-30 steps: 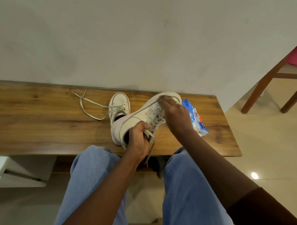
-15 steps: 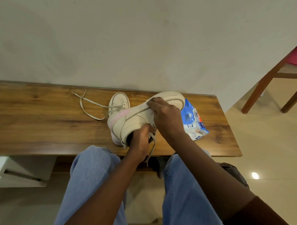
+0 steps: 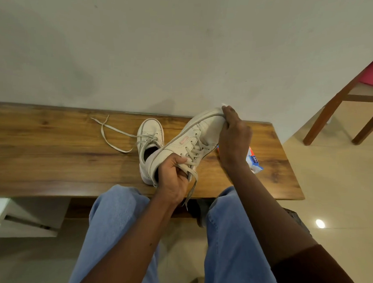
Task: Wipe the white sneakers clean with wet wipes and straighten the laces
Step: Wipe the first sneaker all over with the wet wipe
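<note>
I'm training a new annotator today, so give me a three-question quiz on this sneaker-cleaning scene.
1. True or false: the resting sneaker has its laces tied in a bow.
2. Which hand grips the lifted sneaker near its heel? A) left B) right
3. Fill in: the blue wipes pack lies partly hidden behind the ____ hand.

Key:
1. False. They trail loose across the wood.
2. A, the left hand.
3. Right. The right hand curls over the toe.

wall [image 3: 184,46]: plain pale | bench [image 3: 43,157]: wood | chair [image 3: 339,104]: wooden | floor [image 3: 338,178]: glossy tile
</note>
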